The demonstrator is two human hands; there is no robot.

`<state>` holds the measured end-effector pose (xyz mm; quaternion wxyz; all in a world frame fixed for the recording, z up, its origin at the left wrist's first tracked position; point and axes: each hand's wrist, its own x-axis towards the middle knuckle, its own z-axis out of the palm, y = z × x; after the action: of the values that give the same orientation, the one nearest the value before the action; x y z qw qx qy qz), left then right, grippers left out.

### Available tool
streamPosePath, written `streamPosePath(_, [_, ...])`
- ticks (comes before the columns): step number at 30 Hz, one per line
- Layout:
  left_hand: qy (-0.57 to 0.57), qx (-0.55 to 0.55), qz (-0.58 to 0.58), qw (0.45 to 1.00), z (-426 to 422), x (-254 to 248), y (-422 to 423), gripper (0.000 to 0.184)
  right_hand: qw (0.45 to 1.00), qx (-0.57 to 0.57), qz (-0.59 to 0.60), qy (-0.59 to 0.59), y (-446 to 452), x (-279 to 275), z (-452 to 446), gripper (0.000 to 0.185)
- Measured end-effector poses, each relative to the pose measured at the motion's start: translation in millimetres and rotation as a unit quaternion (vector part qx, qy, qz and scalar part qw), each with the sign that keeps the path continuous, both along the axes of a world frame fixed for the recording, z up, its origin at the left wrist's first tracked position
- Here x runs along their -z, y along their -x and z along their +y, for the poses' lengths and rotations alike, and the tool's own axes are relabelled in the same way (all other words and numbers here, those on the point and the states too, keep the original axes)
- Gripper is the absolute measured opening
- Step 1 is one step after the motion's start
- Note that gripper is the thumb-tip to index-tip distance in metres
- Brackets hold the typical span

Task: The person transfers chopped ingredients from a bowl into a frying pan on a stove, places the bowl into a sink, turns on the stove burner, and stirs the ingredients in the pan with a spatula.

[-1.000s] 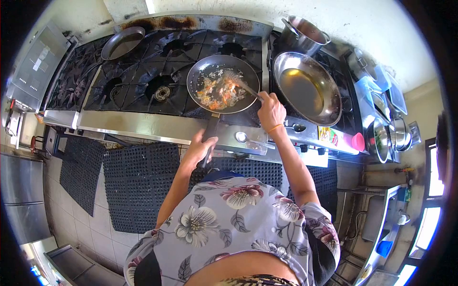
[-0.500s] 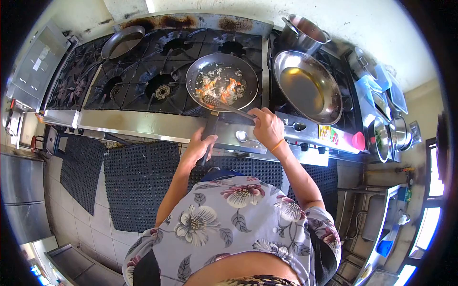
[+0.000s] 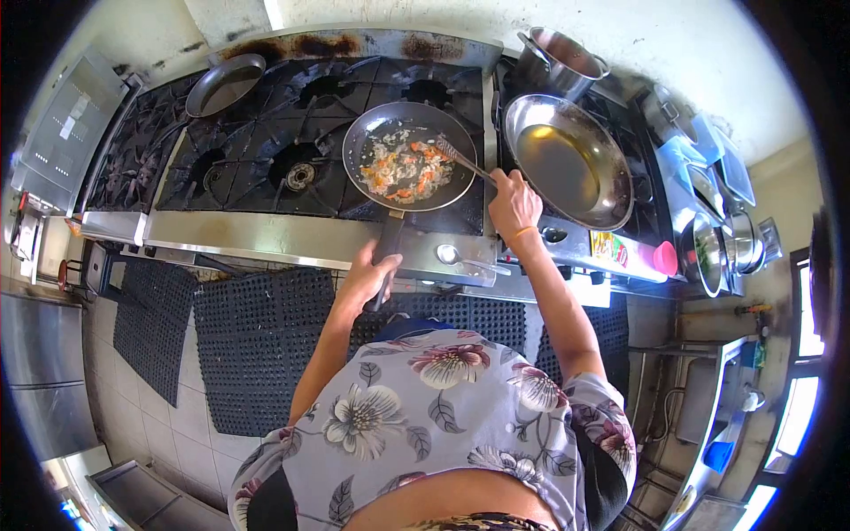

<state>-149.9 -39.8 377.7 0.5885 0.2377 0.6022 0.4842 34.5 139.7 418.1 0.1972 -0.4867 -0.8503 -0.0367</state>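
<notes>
A dark frying pan [image 3: 367, 135] rests on the stove, holding chopped pale bits and orange-red pieces [image 3: 407, 171]. My left hand [image 3: 367, 280] is wrapped round the pan's black handle [image 3: 390, 237]. In my right hand [image 3: 515, 211] is the handle of a slotted spoon [image 3: 467, 161]. The spoon's head lies at the upper right of the food, inside the pan. Just right of this hand stands a wide steel pan [image 3: 617, 177] with yellowish liquid in it. Another spoon [image 3: 449, 254] lies on the steel front ledge, between my two hands.
A tall steel pot [image 3: 551, 73] stands at the back right, and a smaller dark pan [image 3: 208, 87] sits at the back left. Along the right are a seasoning packet [image 3: 606, 247], a pink cup [image 3: 665, 258] and metal bowls [image 3: 706, 257]. Burner grates [image 3: 266, 133] spread leftward.
My right hand has moved right and slightly up, carrying the spoon's head from the pan's near side to its upper right. The food has shifted. My left hand stays on the handle.
</notes>
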Motion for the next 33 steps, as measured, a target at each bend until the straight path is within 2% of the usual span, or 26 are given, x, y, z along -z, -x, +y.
streamPosePath(8, [-0.023, 0.0, -0.01, 1.0, 0, 10, 1, 0.022, 0.992, -0.087, 0.016, 0.088, -10, -40, -54, 0.017])
streamPosePath(11, [-0.024, -0.003, 0.003, 1.0, 1, 12, 1, 0.022, 0.993, -0.086, -0.028, 0.078, -11, -38, -49, 0.014])
streamPosePath(14, [-0.025, 0.0, 0.012, 1.0, 0, 9, 0, 0.023, 0.994, -0.023, -0.077, 0.079, -7, -43, -32, 0.015])
streamPosePath(15, [-0.024, 0.002, 0.012, 1.0, 0, 9, 0, 0.023, 0.994, -0.049, -0.09, 0.026, -9, -38, -22, 0.013])
streamPosePath(18, [-0.027, 0.005, 0.017, 0.999, -1, 11, -1, 0.024, 0.996, -0.023, -0.071, -0.053, -3, -22, 5, 0.012])
streamPosePath(22, [-0.037, 0.003, 0.04, 0.999, -2, 13, -4, 0.024, 0.997, 0.003, -0.067, -0.045, 12, -13, 28, 0.012])
streamPosePath(23, [-0.038, 0.003, 0.046, 0.998, -2, 13, -4, 0.025, 0.998, 0.002, -0.043, -0.045, 15, -9, 33, 0.019])
streamPosePath(33, [-0.048, -0.013, 0.068, 0.996, -3, 11, -3, 0.023, 0.995, -0.005, -0.085, -0.046, 3, -2, 23, 0.011])
